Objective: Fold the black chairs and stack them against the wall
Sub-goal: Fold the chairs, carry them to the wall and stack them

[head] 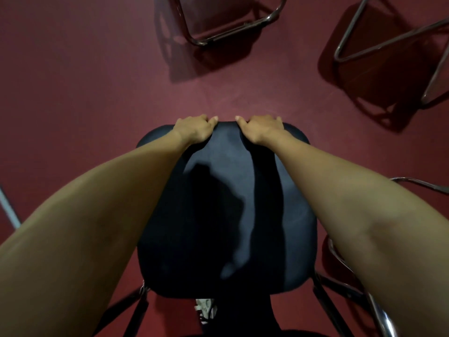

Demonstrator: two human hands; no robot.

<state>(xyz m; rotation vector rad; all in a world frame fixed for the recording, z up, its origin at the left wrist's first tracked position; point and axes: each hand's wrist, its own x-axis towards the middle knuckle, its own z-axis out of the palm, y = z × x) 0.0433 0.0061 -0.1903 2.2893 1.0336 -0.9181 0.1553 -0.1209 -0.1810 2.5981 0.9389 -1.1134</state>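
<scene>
Black chair (226, 203): unfolded, seat level, directly below, standing on red floor (85, 81)
Left hand (194, 129) and right hand (261, 128): both clamped over the far seat rim, close together near its middle
Step, as judged: tipping the seat up to fold; draw both sides up evenly, keep clear of the side hinge links, brace the legs against sliding
Surface: smooth matt floor, likely slick under tube feet
Room: chrome frame (228, 25) and second chrome frame (388, 45) beyond, well apart from the seat; chrome tube (364, 283) near right; pale shoe (205, 308) under the near edge; wall not in view
</scene>
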